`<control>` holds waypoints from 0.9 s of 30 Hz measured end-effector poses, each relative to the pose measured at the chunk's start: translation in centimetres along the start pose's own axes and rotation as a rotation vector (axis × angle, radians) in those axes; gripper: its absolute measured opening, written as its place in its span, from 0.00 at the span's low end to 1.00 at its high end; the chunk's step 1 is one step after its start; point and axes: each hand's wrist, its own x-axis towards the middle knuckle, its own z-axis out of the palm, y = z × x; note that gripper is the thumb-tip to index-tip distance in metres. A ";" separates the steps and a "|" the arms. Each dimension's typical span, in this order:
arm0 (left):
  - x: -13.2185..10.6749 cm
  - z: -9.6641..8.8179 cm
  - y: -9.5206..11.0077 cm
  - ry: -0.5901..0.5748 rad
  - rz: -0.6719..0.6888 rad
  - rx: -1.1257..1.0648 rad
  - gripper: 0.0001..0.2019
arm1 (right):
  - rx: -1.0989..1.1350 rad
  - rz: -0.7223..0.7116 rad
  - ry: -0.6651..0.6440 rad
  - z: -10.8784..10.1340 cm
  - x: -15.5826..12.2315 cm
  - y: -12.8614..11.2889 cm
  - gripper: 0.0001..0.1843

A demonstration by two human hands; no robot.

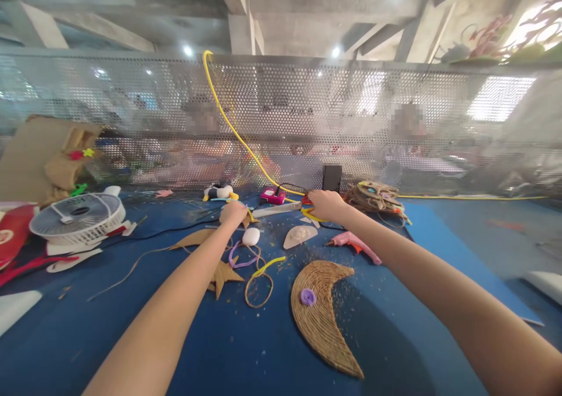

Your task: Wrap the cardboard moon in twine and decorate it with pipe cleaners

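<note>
My right hand (325,204) is closed around the yellow-and-orange handles of a pair of scissors, whose pale blades (276,209) point left toward my other hand. My left hand (234,212) reaches forward with its fingers curled; a yellow bit shows beside the fingertips, but what they hold is hidden. Nearer to me lies a crescent moon (314,320) covered in coiled twine, with a purple spiral (308,297) on it. A white egg-shaped piece (251,236), a purple strip (239,261), a yellow strip (274,264) and a cardboard star (223,276) are near my left forearm.
A pink glue gun (357,245) lies by my right forearm. A white fan (79,217) and cardboard (39,156) stand at left. Behind are a magenta box (273,196), a brown twine-like bundle (377,199), a yellow cable (232,128) and a perforated metal screen (281,103).
</note>
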 end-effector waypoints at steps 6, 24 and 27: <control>-1.6 -1.2 -0.8 0.038 0.134 -0.120 0.14 | 0.051 0.039 -0.016 -0.4 -2.7 -0.6 0.26; -11.0 -4.1 -4.3 -0.170 0.178 0.097 0.07 | 0.163 -0.039 -0.188 3.8 2.7 -3.6 0.22; -11.6 -4.2 -4.3 -0.147 0.183 0.083 0.07 | 0.237 -0.070 -0.148 3.7 3.1 -4.4 0.18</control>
